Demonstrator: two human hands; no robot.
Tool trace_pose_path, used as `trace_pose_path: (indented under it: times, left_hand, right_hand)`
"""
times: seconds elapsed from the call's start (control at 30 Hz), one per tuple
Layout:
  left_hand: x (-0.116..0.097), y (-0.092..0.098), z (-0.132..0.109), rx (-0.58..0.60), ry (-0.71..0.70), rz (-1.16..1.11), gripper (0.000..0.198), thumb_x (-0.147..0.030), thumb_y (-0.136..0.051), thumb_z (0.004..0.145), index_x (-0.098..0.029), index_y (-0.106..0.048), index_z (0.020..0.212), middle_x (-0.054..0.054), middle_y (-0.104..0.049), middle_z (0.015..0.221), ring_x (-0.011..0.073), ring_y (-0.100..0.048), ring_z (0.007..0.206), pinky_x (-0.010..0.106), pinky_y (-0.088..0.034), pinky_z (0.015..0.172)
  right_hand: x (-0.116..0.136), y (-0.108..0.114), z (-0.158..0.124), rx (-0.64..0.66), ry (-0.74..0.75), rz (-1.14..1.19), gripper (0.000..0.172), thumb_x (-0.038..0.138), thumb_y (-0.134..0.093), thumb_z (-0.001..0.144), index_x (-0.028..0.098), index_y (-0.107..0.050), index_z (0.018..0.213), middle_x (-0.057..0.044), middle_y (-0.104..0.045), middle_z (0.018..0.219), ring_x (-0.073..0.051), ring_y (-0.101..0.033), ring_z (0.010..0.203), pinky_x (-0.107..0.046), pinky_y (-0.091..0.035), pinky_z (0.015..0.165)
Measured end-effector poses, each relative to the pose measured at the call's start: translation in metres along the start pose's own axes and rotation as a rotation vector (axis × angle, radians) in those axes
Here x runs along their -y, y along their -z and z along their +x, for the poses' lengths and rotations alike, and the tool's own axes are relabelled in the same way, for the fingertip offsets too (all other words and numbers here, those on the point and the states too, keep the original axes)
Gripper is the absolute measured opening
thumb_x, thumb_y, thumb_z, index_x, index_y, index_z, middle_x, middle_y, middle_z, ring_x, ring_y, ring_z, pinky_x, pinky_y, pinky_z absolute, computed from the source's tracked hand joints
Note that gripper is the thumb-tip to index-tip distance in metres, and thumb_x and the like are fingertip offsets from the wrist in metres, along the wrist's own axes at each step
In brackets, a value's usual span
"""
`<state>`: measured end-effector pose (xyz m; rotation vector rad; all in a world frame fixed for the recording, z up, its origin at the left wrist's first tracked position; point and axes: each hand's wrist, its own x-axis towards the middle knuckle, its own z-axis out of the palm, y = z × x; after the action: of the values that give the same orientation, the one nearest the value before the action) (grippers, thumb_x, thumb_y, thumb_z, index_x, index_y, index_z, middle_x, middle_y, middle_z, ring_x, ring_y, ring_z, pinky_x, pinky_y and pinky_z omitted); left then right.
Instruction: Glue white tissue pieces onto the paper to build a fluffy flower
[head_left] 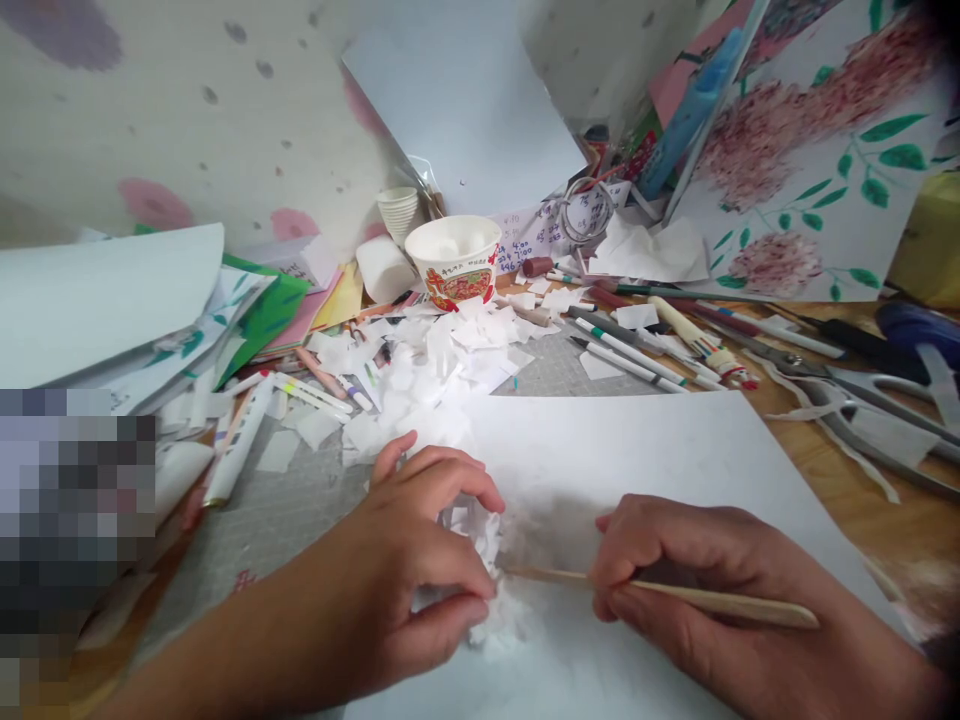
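My left hand curls over a small clump of white paper scraps on a large white sheet, fingers bent and pinching the clump. My right hand grips a thin wooden stick that lies nearly level. Its tip points left and touches the clump beside my left fingers. Both hands rest on the sheet near the front edge.
A heap of cut white paper bits lies behind the sheet, with a printed paper cup beyond it. Pens and brushes and scissors lie to the right. Stacked papers and markers crowd the left. Flower paintings lean at the back.
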<state>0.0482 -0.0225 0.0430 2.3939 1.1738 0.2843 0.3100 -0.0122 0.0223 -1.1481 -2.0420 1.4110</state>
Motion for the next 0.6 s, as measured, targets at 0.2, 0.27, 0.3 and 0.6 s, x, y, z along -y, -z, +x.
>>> trace_pose_path:
  times: [0.2, 0.27, 0.3, 0.6]
  left_hand:
    - [-0.002, 0.002, 0.003, 0.03, 0.003, 0.02, 0.021, -0.015, -0.066, 0.077, -0.035, -0.071, 0.079, -0.004, -0.055, 0.117, 0.0217, -0.046, 0.12, 0.047, -0.006, 0.111]
    - [-0.002, 0.003, 0.002, 0.032, 0.001, 0.004, 0.021, -0.015, -0.066, 0.077, -0.035, -0.071, 0.079, -0.004, -0.055, 0.117, 0.022, -0.046, 0.12, 0.047, -0.006, 0.111]
    - [-0.002, 0.002, 0.001, 0.023, -0.005, -0.012, 0.021, -0.015, -0.066, 0.077, -0.035, -0.071, 0.079, -0.004, -0.055, 0.117, 0.0219, -0.047, 0.12, 0.047, -0.006, 0.112]
    - [0.026, 0.014, 0.016, -0.503, 0.226, 0.106, 0.017, -0.018, -0.049, 0.087, -0.023, -0.065, 0.091, 0.003, -0.067, 0.093, 0.0189, -0.064, 0.091, 0.035, -0.048, 0.081]
  right_hand:
    - [-0.001, 0.003, -0.002, 0.009, -0.063, 0.007, 0.011, 0.023, -0.057, 0.084, 0.026, -0.066, 0.078, 0.004, -0.064, 0.069, -0.012, -0.057, 0.06, -0.018, -0.043, 0.051]
    - [0.002, 0.004, -0.001, -0.005, -0.124, 0.085, 0.008, 0.027, -0.06, 0.081, 0.027, -0.066, 0.075, 0.003, -0.065, 0.069, -0.013, -0.057, 0.06, -0.019, -0.041, 0.049]
    - [0.004, 0.005, -0.001, -0.036, -0.158, 0.153, 0.007, 0.029, -0.063, 0.078, 0.026, -0.066, 0.073, 0.003, -0.065, 0.069, -0.013, -0.057, 0.061, -0.019, -0.041, 0.049]
    - [0.005, 0.005, 0.007, -0.207, -0.217, 0.546, 0.013, 0.032, -0.07, 0.069, 0.022, -0.063, 0.068, 0.002, -0.067, 0.059, -0.016, -0.059, 0.061, -0.025, -0.042, 0.062]
